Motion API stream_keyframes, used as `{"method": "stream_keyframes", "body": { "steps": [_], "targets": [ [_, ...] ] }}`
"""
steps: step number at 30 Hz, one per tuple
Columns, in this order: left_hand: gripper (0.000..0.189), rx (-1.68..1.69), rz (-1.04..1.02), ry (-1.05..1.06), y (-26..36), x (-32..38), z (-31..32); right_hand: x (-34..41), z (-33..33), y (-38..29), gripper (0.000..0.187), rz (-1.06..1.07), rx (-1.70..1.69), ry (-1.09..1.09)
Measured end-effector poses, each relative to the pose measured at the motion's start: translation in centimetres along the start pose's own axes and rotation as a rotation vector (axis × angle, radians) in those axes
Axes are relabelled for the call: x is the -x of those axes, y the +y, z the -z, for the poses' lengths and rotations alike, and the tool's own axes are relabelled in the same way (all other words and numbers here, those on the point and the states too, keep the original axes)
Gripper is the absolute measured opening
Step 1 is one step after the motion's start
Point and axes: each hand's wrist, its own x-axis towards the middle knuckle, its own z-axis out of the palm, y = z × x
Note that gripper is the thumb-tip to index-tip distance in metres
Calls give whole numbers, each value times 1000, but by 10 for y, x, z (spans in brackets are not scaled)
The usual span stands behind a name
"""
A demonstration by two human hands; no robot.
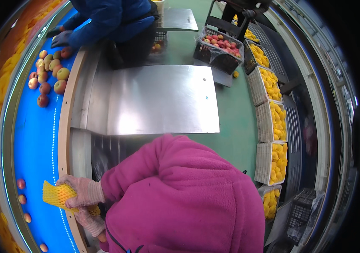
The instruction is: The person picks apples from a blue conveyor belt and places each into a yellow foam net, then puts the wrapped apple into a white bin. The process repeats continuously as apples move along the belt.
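Note:
My right hand (83, 191), in a pale knitted glove, grips a yellow foam fruit net (51, 193) over the near edge of the blue conveyor belt (37, 151). The net's free end points out over the belt. A reddish tint shows through the mesh by the fingers; whether an apple is inside is unclear. Just below, my left hand (89, 221), gloved alike, holds the net's other end close to my body. Several single apples (22, 199) lie along the belt's far side. A larger group of apples (53, 64) sits farther up the belt.
A wooden rail (67, 110) edges the belt, with a steel table (164, 101) beside it. A co-worker in blue (104, 22) reaches over the belt. Another person (246, 9) stands by a crate of apples (221, 44). White crates (264, 123) of yellow-netted fruit line the right.

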Motion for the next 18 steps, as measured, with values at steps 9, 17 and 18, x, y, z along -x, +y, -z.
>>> {"method": "stream_keyframes", "body": {
  "steps": [9,17,18],
  "targets": [
    [38,-199,-70,172,7,26,7,-23,-12,12,84,-75,16,-298],
    [32,-385,-182,524,16,53,24,-70,-65,49,48,-428,-568,-703],
    [32,-485,-231,595,18,58,30,-73,-81,49,48,-376,-573,-731]
  ]
}}
